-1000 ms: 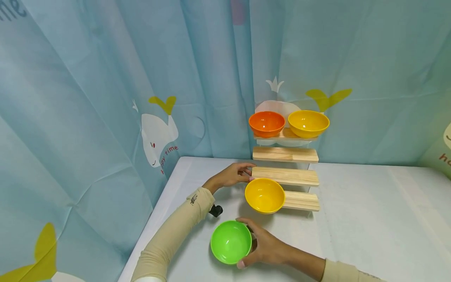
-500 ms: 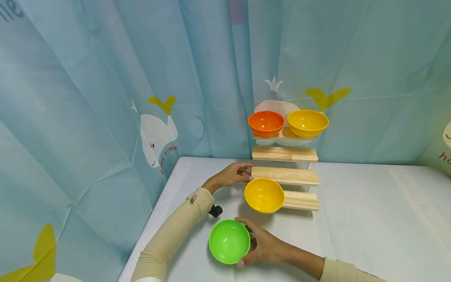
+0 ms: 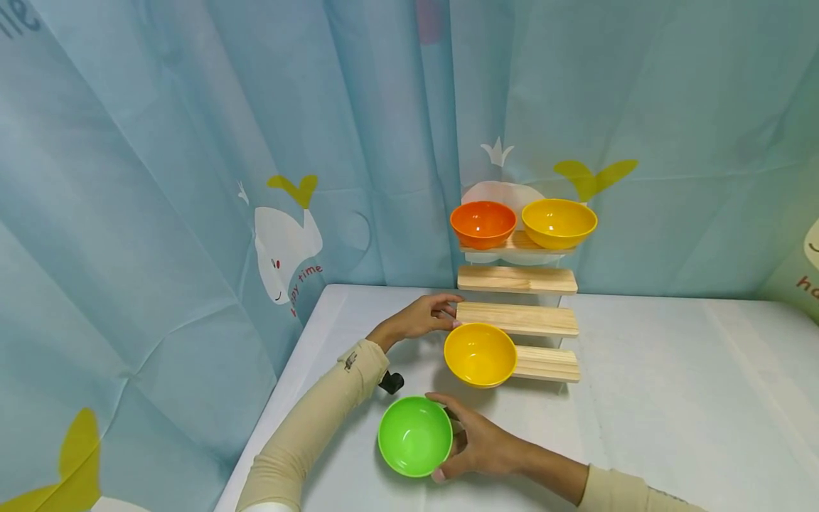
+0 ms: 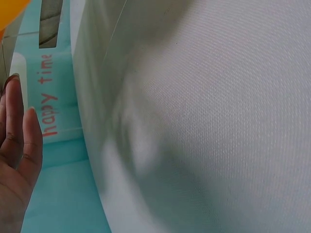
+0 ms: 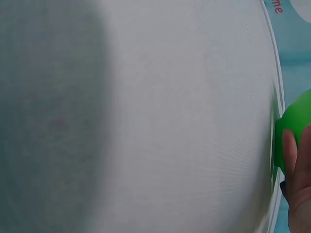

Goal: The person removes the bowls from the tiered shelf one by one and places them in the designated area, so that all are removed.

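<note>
In the head view, my right hand [image 3: 483,441] grips the right side of a green bowl [image 3: 414,436], thumb in front and fingers behind. The right wrist view catches part of this green bowl [image 5: 294,126] with fingers against it; whether it touches the table is unclear. My left hand [image 3: 422,318] holds the left end of a plank on a stepped wooden rack [image 3: 518,320]. Two straight fingers show in the left wrist view; its other fingers are partly hidden. A yellow bowl [image 3: 480,354] sits on the rack's lowest step, just below the left thumb.
An orange bowl [image 3: 483,225] and another yellow bowl [image 3: 559,223] stand side by side on the top step. A small black object [image 3: 392,383] shows beside the left sleeve. Behind the white table [image 3: 672,398] hangs a blue curtain [image 3: 384,142] with whale prints.
My right hand and the green bowl have shifted slightly left and a little away from me. My left hand stays at the rack, and the other bowls have not moved.
</note>
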The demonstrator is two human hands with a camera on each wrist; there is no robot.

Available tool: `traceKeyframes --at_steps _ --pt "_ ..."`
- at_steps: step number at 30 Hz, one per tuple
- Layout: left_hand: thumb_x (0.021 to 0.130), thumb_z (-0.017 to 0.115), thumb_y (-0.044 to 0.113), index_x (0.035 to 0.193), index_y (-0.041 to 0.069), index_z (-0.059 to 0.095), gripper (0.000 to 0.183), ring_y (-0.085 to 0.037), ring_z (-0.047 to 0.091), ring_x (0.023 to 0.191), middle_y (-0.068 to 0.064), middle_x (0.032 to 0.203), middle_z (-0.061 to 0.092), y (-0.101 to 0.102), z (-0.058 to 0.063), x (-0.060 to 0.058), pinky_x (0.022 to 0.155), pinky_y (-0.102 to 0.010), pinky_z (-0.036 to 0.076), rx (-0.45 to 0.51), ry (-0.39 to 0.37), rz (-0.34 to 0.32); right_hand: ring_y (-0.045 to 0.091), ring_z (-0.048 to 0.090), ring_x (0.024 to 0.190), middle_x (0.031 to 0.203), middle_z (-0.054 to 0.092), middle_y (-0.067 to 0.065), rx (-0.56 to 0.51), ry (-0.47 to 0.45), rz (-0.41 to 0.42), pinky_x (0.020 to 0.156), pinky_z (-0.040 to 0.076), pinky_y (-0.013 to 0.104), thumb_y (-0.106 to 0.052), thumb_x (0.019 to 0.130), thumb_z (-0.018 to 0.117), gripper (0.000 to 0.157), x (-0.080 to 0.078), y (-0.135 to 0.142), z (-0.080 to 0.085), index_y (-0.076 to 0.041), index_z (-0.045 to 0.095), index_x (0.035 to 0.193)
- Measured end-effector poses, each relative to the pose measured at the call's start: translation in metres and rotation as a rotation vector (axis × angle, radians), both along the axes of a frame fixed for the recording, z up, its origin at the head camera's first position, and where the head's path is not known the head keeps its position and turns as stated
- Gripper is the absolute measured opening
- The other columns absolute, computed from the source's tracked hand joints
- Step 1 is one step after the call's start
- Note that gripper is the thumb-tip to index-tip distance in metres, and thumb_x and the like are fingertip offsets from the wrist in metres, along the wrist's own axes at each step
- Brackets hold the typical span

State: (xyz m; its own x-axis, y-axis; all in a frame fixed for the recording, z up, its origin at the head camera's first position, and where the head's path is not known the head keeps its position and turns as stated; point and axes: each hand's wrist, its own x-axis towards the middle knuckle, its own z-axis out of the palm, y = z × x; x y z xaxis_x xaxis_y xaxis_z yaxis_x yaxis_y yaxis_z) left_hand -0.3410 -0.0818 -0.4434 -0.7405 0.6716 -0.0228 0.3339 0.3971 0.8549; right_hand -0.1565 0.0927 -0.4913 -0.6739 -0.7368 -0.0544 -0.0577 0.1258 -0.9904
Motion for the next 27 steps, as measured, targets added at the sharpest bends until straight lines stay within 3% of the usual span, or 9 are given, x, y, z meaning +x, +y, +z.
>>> traceKeyframes --at_steps 9,16,27 --pt "0.097 0.069 0.016 0.147 0.009 0.051 0.054 -0.029 0.065 0.115 -0.016 0.129 0.062 0.001 0.0 0.0 0.097 -0.03 0.054 -0.007 0.002 -0.001 0.027 0.066 0.098 0.148 0.038 0.028 -0.007 -0.02 0.012 0.086 0.058 0.029 -0.014 0.079 0.086 0.106 0.0 0.0 0.002 -0.003 0.016 0.158" --pt "0.096 0.07 0.016 0.146 0.009 0.051 0.054 -0.023 0.065 0.112 -0.015 0.128 0.064 0.001 0.0 -0.001 0.094 -0.027 0.054 -0.007 0.02 0.001 0.026 0.066 0.098 0.147 0.039 0.028 0.01 -0.01 0.033 0.087 0.057 0.029 -0.016 0.079 0.086 0.109 -0.002 0.003 0.003 -0.004 0.014 0.159" --pt "0.096 0.069 0.015 0.146 0.009 0.052 0.053 -0.023 0.066 0.111 -0.016 0.128 0.064 0.0 -0.001 -0.001 0.094 -0.027 0.054 -0.005 0.026 0.001 0.026 0.074 0.086 0.153 0.028 0.036 -0.017 -0.059 0.098 0.081 0.06 0.033 -0.01 0.082 0.083 0.106 -0.004 0.018 0.002 -0.008 0.012 0.16"
